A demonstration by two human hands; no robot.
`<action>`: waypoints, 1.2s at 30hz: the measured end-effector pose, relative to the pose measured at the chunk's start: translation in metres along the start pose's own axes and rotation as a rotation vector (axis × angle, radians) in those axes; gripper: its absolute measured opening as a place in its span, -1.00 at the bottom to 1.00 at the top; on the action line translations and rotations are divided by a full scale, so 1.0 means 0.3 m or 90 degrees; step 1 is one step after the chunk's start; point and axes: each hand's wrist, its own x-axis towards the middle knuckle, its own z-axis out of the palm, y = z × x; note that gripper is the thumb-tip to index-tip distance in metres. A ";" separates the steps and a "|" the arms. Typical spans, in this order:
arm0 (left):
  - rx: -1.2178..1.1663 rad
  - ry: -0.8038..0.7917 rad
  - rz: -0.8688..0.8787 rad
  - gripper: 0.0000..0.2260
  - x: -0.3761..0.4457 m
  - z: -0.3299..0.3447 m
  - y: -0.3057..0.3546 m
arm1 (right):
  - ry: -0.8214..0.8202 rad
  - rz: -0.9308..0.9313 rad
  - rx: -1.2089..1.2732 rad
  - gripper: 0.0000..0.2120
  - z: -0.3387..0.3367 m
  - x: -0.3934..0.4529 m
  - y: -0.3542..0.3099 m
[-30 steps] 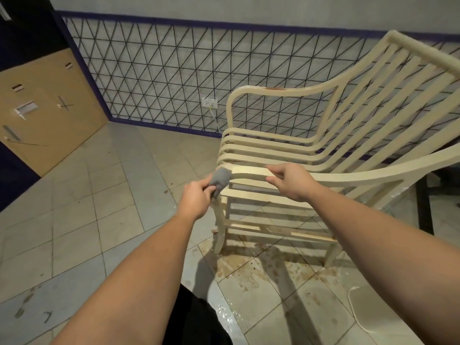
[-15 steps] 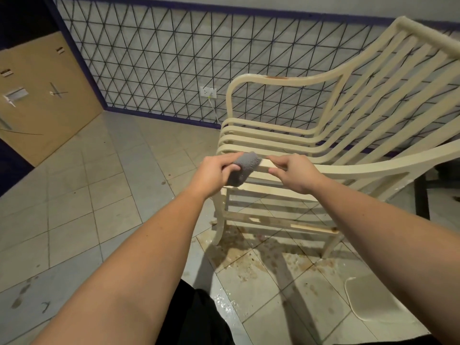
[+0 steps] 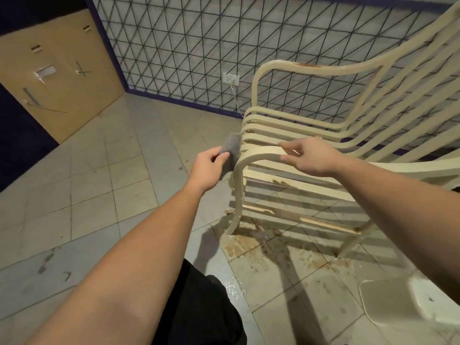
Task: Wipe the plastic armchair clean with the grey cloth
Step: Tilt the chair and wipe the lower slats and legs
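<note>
Item 1, plastic armchair (image 3: 331,135): cream, slatted seat and back, filling the right half of the frame from centre to the upper right corner. Its far armrest arches across the upper right with a rust-coloured mark on top; its near armrest curves down at centre into the front leg. Brown stains show on the lower crossbars.

Item 2, grey cloth (image 3: 230,148): a wadded lump just left of centre, pressed against the front ends of the seat slats where the near armrest bends downward.

Item 3, your left hand (image 3: 209,168): centre-left, fingers and thumb curled round the lower part of the cloth, gripping it against the chair front.

Item 4, your right hand (image 3: 311,155): right of centre, fingers extended and fairly straight, resting on top of the near armrest with the thumb along its near edge. It holds nothing.

Item 5, tiled floor (image 3: 99,195): pale tiles across the lower frame, with brown wet staining beneath and in front of the chair legs.

Item 6, wall (image 3: 186,46): triangular dark line pattern across the top, with a white socket (image 3: 231,78) and a cord hanging from it, just left of the chair.

Item 7, tan board (image 3: 49,70): upper left.

Item 8, pale object (image 3: 388,305): lower right corner, partly cut off by your right forearm; its kind cannot be told.
</note>
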 end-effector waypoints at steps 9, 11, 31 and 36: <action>-0.017 0.033 -0.014 -0.71 -0.031 0.127 -0.078 | 0.058 -0.011 0.066 -0.61 0.053 0.003 0.004; -0.021 0.043 -0.085 -0.83 -0.046 0.154 -0.150 | 0.058 -0.009 0.073 -0.61 0.057 0.007 0.004; -0.476 0.174 -0.428 -0.73 -0.110 0.374 -0.113 | 0.092 -0.033 0.066 -0.61 0.070 0.005 0.016; -0.126 0.161 -0.240 -0.70 -0.095 0.261 -0.027 | 0.092 -0.037 0.067 -0.62 0.070 0.004 0.011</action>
